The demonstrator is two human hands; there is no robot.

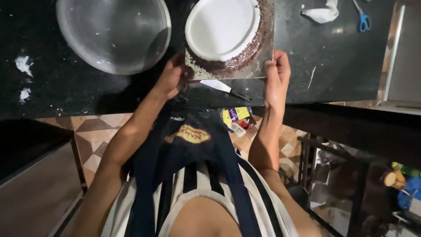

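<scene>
**Both hands grip the near corners of a square cake board at the counter's edge**

The dark stone counter [342,66] fills the upper part of the view, its near edge running across just in front of the person's apron. On the left of it stands a large empty steel bowl [113,33], well apart from the right hand and just beside the left one.

Next in size is the square silver cake board [263,52], lying straight ahead of the person with its near edge close to the counter's edge. It carries a round cake [219,26] with a smooth white top and a dark, crumb-covered side; crumbs also lie scattered on the board's bare corners. The board is set between the two hands, so neither one is clearly nearer: each meets its own near corner.

The left hand [171,79] is curled around the board's near left corner, fingers closed on the edge. The right hand [277,77] holds the near right corner, thumb along the side and fingers tucked under or behind the edge; how far they reach beneath cannot be told.

Just under the board's near edge lies a palette knife [223,87], its pale blade pointing left and dark handle to the right, its long axis running nearly parallel to that edge, between the two wrists.

Far to the right rest a crumpled white cloth [322,12] and blue-handled scissors [363,19], well away from both hands.
</scene>
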